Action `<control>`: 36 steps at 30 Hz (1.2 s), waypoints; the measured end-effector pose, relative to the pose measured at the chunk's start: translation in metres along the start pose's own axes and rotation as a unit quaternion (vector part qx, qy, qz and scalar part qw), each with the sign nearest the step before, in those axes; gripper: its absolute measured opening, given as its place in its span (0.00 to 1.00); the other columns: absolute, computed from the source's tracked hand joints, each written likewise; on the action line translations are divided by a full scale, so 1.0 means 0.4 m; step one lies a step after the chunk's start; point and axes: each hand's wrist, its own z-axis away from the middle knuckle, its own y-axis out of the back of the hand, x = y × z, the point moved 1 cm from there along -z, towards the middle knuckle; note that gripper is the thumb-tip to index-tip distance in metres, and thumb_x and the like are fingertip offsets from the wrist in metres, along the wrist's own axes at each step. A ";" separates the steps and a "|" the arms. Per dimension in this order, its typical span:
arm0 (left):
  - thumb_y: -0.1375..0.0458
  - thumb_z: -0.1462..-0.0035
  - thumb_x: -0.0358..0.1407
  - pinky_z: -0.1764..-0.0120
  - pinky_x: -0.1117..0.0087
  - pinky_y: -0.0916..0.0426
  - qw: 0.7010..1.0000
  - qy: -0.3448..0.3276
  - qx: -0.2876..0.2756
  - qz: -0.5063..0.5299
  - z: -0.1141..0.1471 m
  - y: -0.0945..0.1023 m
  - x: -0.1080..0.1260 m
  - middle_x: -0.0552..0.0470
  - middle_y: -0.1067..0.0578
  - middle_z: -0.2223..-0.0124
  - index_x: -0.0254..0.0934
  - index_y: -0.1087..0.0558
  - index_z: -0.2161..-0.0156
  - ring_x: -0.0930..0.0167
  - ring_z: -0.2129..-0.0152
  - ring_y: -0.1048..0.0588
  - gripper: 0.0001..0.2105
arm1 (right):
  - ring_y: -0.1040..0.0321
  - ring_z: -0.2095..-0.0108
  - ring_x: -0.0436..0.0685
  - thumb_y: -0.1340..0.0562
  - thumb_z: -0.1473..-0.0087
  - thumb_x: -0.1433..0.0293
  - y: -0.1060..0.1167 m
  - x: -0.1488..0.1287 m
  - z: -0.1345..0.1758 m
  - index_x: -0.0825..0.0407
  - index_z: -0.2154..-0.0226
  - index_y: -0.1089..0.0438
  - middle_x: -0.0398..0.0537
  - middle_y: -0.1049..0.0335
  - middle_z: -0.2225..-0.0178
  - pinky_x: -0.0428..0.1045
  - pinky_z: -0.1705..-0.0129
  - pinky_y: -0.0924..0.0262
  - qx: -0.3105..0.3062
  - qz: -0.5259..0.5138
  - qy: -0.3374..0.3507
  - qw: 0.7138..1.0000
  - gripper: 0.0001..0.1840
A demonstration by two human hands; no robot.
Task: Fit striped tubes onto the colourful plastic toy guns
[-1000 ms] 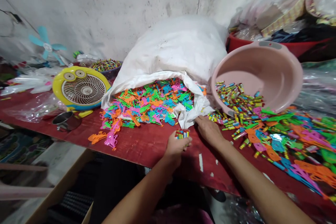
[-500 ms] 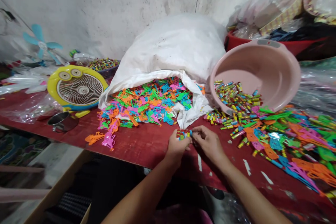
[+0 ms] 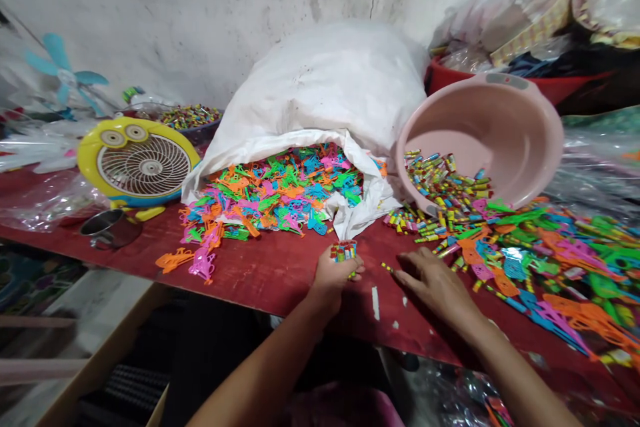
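Tube bundle (image 3: 344,251): located in the left hand (image 3: 334,273), small banded tubes packed side by side, red ends showing at the top of the fist.
Left hand: closed round the bundle, thumb laid across its near side; positioned just in front of the sack's mouth.
Right hand (image 3: 434,280): to the right of the bundle and apart from it, back of the hand upward, low over the table; thumb and forefinger spread wide.
Loose tube (image 3: 387,267): single yellow-and-dark piece lying on the red table (image 3: 280,273) between the two hands, at the right thumb's tip; contact with the thumb cannot be determined.
White sack (image 3: 325,87): beyond the hands, lying on its side against the wall, mouth toward the person; plastic toy pieces (image 3: 290,193) in orange, green, blue and pink spill out onto the table.
Pink basin (image 3: 520,120): beyond the right hand, tipped toward the person; more tubes (image 3: 445,183) lie inside and run out over its rim.
Mixed heap (image 3: 555,260): toy pieces and tubes together, to the right of the right hand.
Table's left end: yellow fan (image 3: 150,167), metal cup (image 3: 111,229) just in front of it.
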 end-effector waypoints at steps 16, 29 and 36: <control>0.32 0.58 0.31 0.72 0.76 0.33 0.993 -0.099 -0.033 -0.063 0.007 -0.036 0.014 0.54 0.26 0.72 0.33 0.28 0.63 0.75 0.77 0.28 0.14 | 0.40 0.62 0.59 0.48 0.42 0.79 0.017 -0.130 -0.014 0.52 0.64 0.33 0.50 0.37 0.66 0.51 0.62 0.43 0.001 -0.037 0.163 0.986 0.11; 0.38 0.64 0.29 0.78 0.74 0.33 0.995 0.002 -0.088 -0.045 0.005 -0.028 -0.018 0.54 0.27 0.74 0.32 0.30 0.63 0.72 0.80 0.29 0.17 | 0.37 0.54 0.60 0.48 0.43 0.81 -0.067 -0.179 -0.023 0.51 0.48 0.38 0.53 0.35 0.55 0.56 0.52 0.38 0.138 -0.170 0.125 0.968 0.21; 0.41 0.66 0.27 0.76 0.75 0.35 0.995 -0.003 -0.095 0.006 -0.001 -0.031 -0.021 0.54 0.28 0.74 0.33 0.32 0.65 0.73 0.79 0.30 0.17 | 0.36 0.55 0.59 0.50 0.42 0.80 -0.057 -0.188 -0.050 0.51 0.48 0.35 0.53 0.34 0.57 0.54 0.54 0.37 0.096 -0.186 0.169 0.963 0.21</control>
